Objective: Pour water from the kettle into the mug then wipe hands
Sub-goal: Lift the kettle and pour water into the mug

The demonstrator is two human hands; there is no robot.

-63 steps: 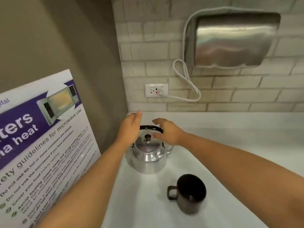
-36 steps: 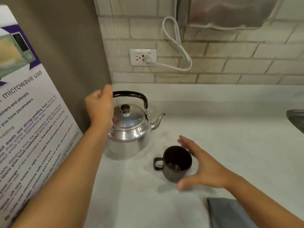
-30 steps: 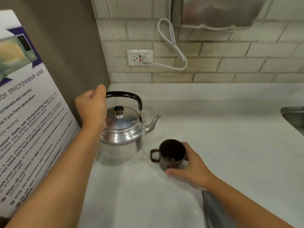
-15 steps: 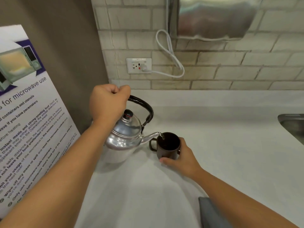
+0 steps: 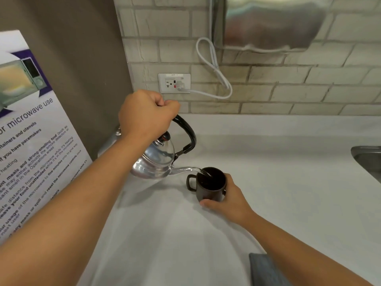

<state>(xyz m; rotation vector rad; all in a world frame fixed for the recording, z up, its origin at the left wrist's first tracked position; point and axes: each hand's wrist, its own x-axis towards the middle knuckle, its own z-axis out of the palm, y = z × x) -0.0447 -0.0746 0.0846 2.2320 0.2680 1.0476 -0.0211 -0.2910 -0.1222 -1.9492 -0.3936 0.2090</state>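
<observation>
A: On the counter (image 5: 268, 162), back-left corner by the wall, what's going on w/ the kettle (image 5: 156, 159)?

B: Left hand (image 5: 144, 114) has it lifted and tipped fwd. Fingers are clenched in a fist round the black handle (image 5: 186, 131), up at the top of the arch, prob. so the body swings down under the grip and the spout (image 5: 185, 169) drops toward the mug (image 5: 209, 185).

A: And the mug?

B: Standing upright on the counter, just right of the kettle, its own handle pointing left at it. Spout tip sits right over the rim, and a thin stream (image 5: 205, 173) is going in. Can't tell how full it is (dark inside).

A: Why's the right hand (image 5: 226, 198) on it?

B: Steadying, I'd say. Fingers wrapped round the far side, thumb on the near wall, so it won't skid or tip if the spout bumps it. No lift; base looks flat on the counter.

A: Wiping comes next?

B: After the pour, yes. Grey cloth (image 5: 266, 269) lies at the near edge, well apart from the mug, by the right forearm, prob. for the hands. Not touched yet.
</observation>
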